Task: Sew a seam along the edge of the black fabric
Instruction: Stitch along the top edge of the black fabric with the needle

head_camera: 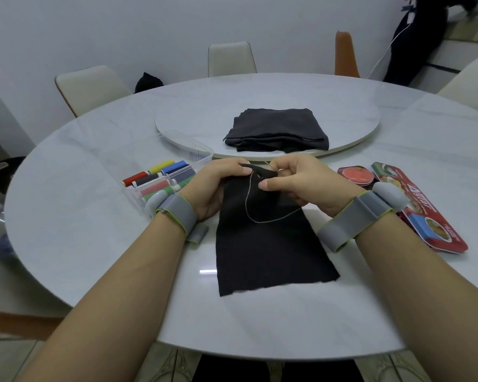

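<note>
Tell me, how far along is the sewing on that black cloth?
Done: a pale thread runs into the top edge of the rectangular black fabric piece, its slack looping over the cloth. In hand: the left hand grips that edge and the right hand pinches it beside the thread; the needle is too small to see. Left: no finished stitches show, so probably most of the seam.

Reaches in from the near side with left forearm (pixel 116 293) and right forearm (pixel 414 285), both bare, converging toward the centre. Wears a grey band on the left wrist (pixel 177 213) and the right wrist (pixel 353 219). Grips the far edge of the black fabric (pixel 265 252) with the left hand (pixel 218 186), thumb on top, fingers curled under. Pinches the same edge with the right hand (pixel 301 183), fingers curled, thumb pointing left. Holds the hands near each other, just apart.
</note>
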Motion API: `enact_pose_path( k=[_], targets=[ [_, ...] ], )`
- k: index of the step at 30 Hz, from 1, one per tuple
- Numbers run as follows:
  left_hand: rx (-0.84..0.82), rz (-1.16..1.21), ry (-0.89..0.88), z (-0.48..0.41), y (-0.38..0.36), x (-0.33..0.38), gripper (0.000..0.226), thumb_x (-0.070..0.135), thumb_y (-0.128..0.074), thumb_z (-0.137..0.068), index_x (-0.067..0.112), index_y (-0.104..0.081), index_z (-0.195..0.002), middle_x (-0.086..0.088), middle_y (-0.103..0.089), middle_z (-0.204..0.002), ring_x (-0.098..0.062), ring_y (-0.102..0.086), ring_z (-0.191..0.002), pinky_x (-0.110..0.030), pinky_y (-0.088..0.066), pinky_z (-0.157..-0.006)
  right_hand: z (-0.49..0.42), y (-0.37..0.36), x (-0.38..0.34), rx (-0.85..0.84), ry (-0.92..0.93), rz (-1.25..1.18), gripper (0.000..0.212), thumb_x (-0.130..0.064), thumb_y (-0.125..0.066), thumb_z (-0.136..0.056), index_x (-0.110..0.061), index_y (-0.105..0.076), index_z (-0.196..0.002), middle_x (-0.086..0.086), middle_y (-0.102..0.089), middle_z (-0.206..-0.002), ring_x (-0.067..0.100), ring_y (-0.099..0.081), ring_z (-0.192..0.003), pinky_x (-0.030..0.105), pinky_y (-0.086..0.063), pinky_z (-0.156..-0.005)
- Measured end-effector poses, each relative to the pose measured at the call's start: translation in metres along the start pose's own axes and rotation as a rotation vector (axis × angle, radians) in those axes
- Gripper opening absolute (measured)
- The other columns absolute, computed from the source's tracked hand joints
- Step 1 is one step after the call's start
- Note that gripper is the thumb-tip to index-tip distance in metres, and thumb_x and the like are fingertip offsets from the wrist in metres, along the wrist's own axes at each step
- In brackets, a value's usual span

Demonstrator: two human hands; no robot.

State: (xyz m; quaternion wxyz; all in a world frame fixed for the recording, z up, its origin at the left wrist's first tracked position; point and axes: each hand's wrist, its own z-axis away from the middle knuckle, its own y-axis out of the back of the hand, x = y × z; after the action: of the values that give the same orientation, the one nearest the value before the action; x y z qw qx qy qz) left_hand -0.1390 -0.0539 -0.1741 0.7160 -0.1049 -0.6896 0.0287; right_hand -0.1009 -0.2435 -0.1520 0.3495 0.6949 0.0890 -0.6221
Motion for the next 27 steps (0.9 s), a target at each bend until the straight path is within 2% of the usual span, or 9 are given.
enact_pose_path(
  k=[5,7,10,12,15,18,21,23,27],
  targets=[
    [0.036,-0.033,-0.030,-0.0007,-0.0011,-0.0015,0.011,0.000,-0.051,-0.088,-0.001,-0.061,-0.091,-0.014,-0.060,-0.082,-0.020,-0.060,-0.073,-0.025,-0.051,-0.069,-0.0014,-0.0001,0.0012,0.005,-0.010,0.007,0.018,-0.007,-0.072,-0.085,-0.014,-0.059,-0.074,0.006,-0.035,-0.058,0.016,-0.028,-0.046,0.019,-0.019,-0.042],
    [0.064,-0.061,-0.043,-0.0026,-0.0005,-0.0033,0.010,-0.001,-0.055,-0.088,-0.002,-0.063,-0.094,-0.015,-0.062,-0.085,-0.021,-0.061,-0.077,-0.026,-0.052,-0.072,-0.0015,0.0007,0.0012,0.012,-0.015,0.019,0.021,-0.005,-0.071,-0.084,-0.014,-0.059,-0.071,0.005,-0.036,-0.056,0.016,-0.028,-0.045,0.019,-0.019,-0.042],
    [0.101,-0.136,-0.047,-0.0053,0.0014,-0.0072,0.012,0.007,-0.068,-0.083,0.004,-0.072,-0.094,-0.015,-0.066,-0.093,-0.025,-0.062,-0.089,-0.036,-0.053,-0.082,-0.0027,0.0037,0.0028,0.048,-0.034,0.043,0.022,-0.003,-0.070,-0.084,-0.014,-0.058,-0.069,-0.001,-0.037,-0.049,0.012,-0.028,-0.039,0.018,-0.020,-0.039],
    [0.149,-0.206,-0.049,-0.0056,0.0016,-0.0083,0.013,0.010,-0.073,-0.082,0.007,-0.074,-0.094,-0.013,-0.064,-0.092,-0.026,-0.058,-0.089,-0.038,-0.051,-0.076,-0.0029,0.0053,0.0034,0.086,-0.047,0.056,0.020,-0.004,-0.069,-0.084,-0.014,-0.059,-0.069,-0.002,-0.037,-0.049,0.011,-0.028,-0.038,0.018,-0.020,-0.039],
    [0.212,-0.244,-0.085,-0.0060,0.0030,-0.0072,0.015,0.006,-0.070,-0.087,-0.001,-0.071,-0.100,-0.014,-0.062,-0.091,-0.026,-0.056,-0.086,-0.033,-0.051,-0.068,-0.0035,0.0035,0.0017,0.198,-0.030,0.075,0.007,-0.015,-0.069,-0.086,-0.014,-0.063,-0.082,-0.006,-0.045,-0.055,0.009,-0.036,-0.045,0.019,-0.026,-0.041],
    [0.224,-0.255,-0.087,-0.0059,0.0046,-0.0059,0.017,0.005,-0.070,-0.087,-0.003,-0.071,-0.102,-0.008,-0.067,-0.094,-0.020,-0.063,-0.087,-0.029,-0.053,-0.069,-0.0046,0.0032,-0.0005,0.274,-0.036,-0.008,0.018,-0.028,-0.064,-0.091,-0.016,-0.061,-0.104,-0.005,-0.049,-0.065,0.007,-0.040,-0.050,0.019,-0.028,-0.046],
    [0.208,-0.278,-0.063,-0.0044,0.0034,-0.0053,0.012,0.008,-0.071,-0.087,0.004,-0.073,-0.098,-0.004,-0.069,-0.092,-0.019,-0.064,-0.085,-0.029,-0.053,-0.069,-0.0029,0.0031,-0.0043,0.256,0.010,-0.097,0.007,-0.016,-0.051,-0.098,-0.011,-0.054,-0.103,0.002,-0.048,-0.062,0.011,-0.035,-0.047,0.021,-0.026,-0.043],
    [0.198,-0.263,-0.059,-0.0046,0.0035,-0.0056,0.010,0.007,-0.070,-0.087,0.005,-0.073,-0.096,-0.009,-0.067,-0.091,-0.021,-0.063,-0.086,-0.033,-0.051,-0.075,-0.0018,0.0021,-0.0040,0.225,0.070,-0.079,0.009,-0.006,-0.046,-0.099,-0.011,-0.053,-0.101,0.003,-0.051,-0.061,0.009,-0.037,-0.044,0.022,-0.027,-0.043],
    [0.165,-0.267,-0.072,-0.0036,0.0032,-0.0049,0.008,0.007,-0.070,-0.087,0.006,-0.074,-0.094,-0.012,-0.068,-0.090,-0.023,-0.063,-0.087,-0.040,-0.049,-0.082,0.0003,0.0004,-0.0029,0.090,0.132,-0.008,0.018,-0.008,-0.050,-0.100,-0.012,-0.054,-0.117,0.002,-0.053,-0.061,0.008,-0.038,-0.045,0.021,-0.030,-0.042]
  ],
)
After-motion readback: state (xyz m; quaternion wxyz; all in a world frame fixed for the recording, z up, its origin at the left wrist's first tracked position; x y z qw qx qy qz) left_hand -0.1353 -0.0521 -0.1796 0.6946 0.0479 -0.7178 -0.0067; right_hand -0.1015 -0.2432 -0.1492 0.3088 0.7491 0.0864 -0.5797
